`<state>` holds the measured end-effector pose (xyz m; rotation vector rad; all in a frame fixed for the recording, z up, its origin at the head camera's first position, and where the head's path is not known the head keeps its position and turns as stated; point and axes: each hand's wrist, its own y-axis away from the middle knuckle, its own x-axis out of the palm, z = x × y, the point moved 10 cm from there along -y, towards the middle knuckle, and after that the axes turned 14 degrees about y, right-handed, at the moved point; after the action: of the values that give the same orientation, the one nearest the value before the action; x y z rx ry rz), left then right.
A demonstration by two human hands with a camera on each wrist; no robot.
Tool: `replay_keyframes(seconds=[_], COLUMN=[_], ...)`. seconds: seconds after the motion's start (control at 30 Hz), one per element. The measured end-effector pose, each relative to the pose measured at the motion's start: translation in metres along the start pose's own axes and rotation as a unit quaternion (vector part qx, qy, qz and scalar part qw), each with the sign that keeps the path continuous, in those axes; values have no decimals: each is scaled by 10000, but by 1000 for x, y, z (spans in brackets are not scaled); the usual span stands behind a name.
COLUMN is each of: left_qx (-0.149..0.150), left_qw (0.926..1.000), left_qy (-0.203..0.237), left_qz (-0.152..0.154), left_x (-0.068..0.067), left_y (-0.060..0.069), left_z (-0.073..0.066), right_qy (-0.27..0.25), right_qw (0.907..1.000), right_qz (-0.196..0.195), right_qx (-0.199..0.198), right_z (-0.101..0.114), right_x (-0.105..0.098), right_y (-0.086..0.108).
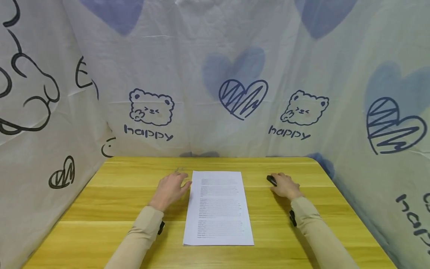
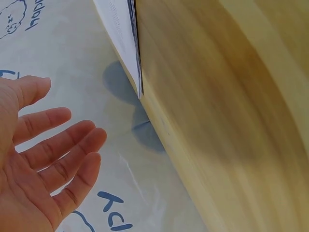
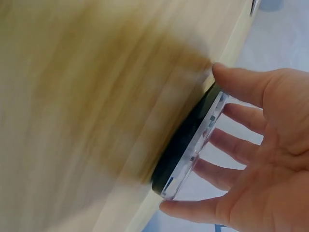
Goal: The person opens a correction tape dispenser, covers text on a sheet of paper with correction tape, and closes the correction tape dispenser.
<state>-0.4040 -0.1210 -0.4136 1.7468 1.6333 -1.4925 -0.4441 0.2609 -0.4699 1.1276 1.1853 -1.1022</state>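
Note:
A printed sheet, or thin stack of paper [image 1: 218, 209], lies on the wooden table in front of me. Beside its upper left edge is my left hand [image 1: 169, 190], holding nothing; in the left wrist view its fingers [image 2: 79, 140] are spread and slightly bent, apart from the paper. To the right of the paper, my right hand [image 1: 285, 185] has its thumb and fingers around a small object with a black layer and a clear layer [image 3: 186, 145]. That object's kind cannot be told. Its thumb is at one end and its little finger at the other.
The yellow wood-grain table [image 1: 107, 209] ends at a back edge against a white curtain [image 1: 191, 48] printed with hearts and bears. Curtain also hangs on both sides. A faint, thin thing [image 1: 179, 170] shows just beyond the left fingers, too unclear to identify.

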Motion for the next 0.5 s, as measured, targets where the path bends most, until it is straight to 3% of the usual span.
replay_keyframes(seconds=[0.5], left_qx=[-23], left_qw=[9997], left_qy=[-89], left_qz=[239], left_x=[10], left_y=[-4], left_z=[-2], right_qy=[-68], right_qw=[9999], right_qz=[-119], right_qx=[91], right_z=[-9], right_x=[1], right_y=[-10])
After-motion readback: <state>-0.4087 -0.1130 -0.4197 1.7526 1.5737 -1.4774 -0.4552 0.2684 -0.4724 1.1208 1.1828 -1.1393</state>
